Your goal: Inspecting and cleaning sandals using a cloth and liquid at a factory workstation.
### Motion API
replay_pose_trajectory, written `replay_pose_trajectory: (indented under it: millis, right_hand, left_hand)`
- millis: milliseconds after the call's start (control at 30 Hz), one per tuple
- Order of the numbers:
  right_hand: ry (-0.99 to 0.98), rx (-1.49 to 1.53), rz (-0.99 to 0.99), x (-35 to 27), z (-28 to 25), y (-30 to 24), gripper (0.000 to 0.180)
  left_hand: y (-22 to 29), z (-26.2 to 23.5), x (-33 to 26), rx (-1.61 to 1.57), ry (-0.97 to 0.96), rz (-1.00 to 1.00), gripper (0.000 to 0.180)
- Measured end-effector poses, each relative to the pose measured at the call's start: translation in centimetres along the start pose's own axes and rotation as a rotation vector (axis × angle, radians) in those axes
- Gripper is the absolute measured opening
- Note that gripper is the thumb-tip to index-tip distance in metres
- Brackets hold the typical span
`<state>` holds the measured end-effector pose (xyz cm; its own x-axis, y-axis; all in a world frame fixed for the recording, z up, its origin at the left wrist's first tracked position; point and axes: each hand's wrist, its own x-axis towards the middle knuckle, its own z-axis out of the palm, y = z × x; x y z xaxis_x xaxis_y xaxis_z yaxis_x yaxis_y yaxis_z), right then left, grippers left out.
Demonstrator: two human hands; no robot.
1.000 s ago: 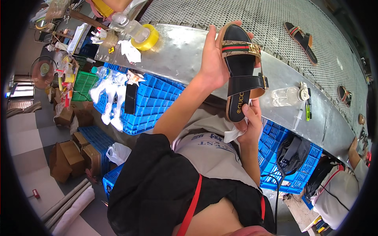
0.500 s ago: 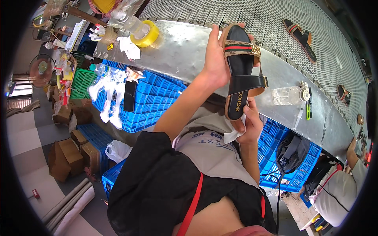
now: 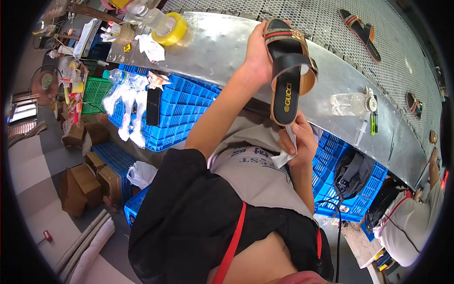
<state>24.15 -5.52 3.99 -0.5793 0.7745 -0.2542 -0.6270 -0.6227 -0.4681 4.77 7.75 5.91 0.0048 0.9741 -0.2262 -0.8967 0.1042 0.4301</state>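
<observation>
1. The left hand (image 3: 257,54) was clamped around the toe end of a black slide sandal (image 3: 288,71), holding it up above the metal workbench (image 3: 213,45) with the footbed facing the person.
2. The sandal had a black strap across its middle, a striped band with a gold ornament nearer the toe, and a tan edge along its sole.
3. The right hand (image 3: 295,144) was closed on a small white cloth (image 3: 283,158), with its fingers touching the heel end of the sandal from below.
4. The two hands were apart, one at each end of the sandal.
5. On the workbench to the left lay a yellow tape roll (image 3: 172,29) and a crumpled white rag (image 3: 150,46).
6. To the right of the sandal, a clear plastic cup (image 3: 349,103) stood on the workbench.
7. Another sandal (image 3: 360,34) lay on the perforated belt (image 3: 321,21) beyond the workbench, well apart from the held one.
8. Blue plastic crates (image 3: 187,111) sat below the workbench edge.
9. Another person in a white top (image 3: 411,222) was at the lower right.
</observation>
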Motion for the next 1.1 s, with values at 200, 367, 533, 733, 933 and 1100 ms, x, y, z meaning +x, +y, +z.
replay_pose_trajectory:
  millis: [200, 367, 533, 733, 933, 1100]
  right_hand:
    - [0.006, -0.137, -0.035, 0.4, 0.4, -0.1, 0.034]
    - [0.023, -0.209, -0.063, 0.7, 1.1, -0.1, 0.033]
    - [0.049, -0.286, -0.061, 1.2, 1.6, -0.3, 0.033]
    - [0.181, -0.389, -0.016, 0.8, 0.4, -0.3, 0.032]
    - [0.211, -0.577, -0.097, 0.2, -2.0, 0.2, 0.025]
    - [0.306, -0.629, -0.19, 1.3, -3.4, -1.2, 0.015]
  left_hand:
    - [0.0, 0.1, -0.4, 0.024, 0.11, -0.046, 0.048]
    - [-0.4, -2.2, 1.2, -0.036, 0.044, -0.055, 0.047]
    - [-0.3, -2.8, 1.7, -0.014, 0.01, -0.06, 0.05]
    - [0.8, -4.0, 1.6, 0.157, 0.177, -0.091, 0.06]
    - [6.4, -3.4, 1.3, 0.993, -0.107, -0.151, 0.04]
    - [11.8, -3.5, 7.2, 0.971, 0.076, 0.143, 0.041]
